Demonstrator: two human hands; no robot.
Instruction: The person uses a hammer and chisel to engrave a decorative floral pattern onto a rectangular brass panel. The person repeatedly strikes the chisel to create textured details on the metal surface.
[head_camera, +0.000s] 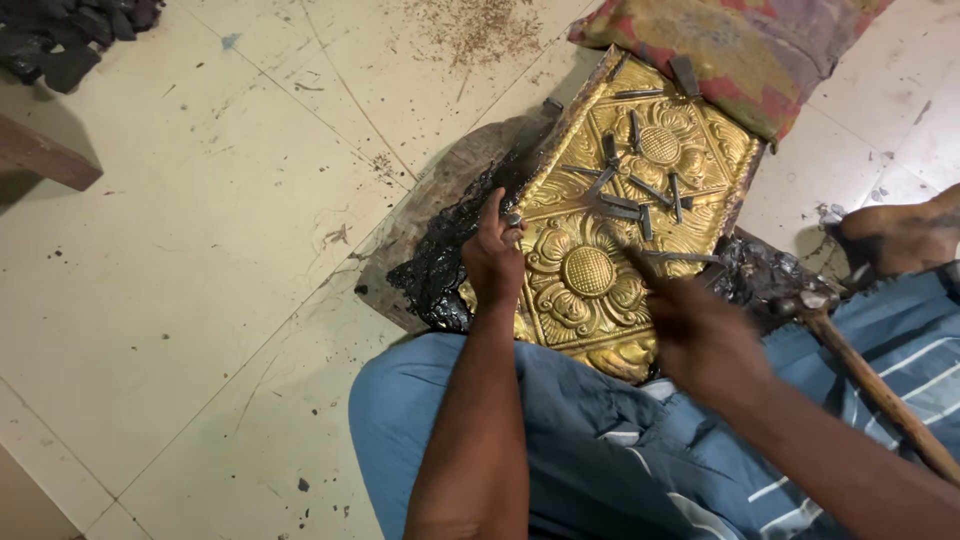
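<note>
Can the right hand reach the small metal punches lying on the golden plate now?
Probably yes: the right hand hovers over the golden plate, and the metal punches lie uncovered just beyond it.

Lighting: even, moderately bright, diffuse, falling from above; no hard-edged shadows anywhere. Soft, short shadow along the left edge of the embossed gold panel and under the dark wooden piece at far left. Glare: mild warm sheen on raised flower reliefs of the panel; wet gleam on the black pitch beside it. Floor tiles pale, close to overexposed, slight greenish cast. Blur: right hand smeared by motion, fingers indistinct; left hand reasonably sharp. Focus: centre crisp, small metal punches legible. Edges: slight wide-angle bending of tile joints toward the corners; fine compression noise in dark areas.
</note>
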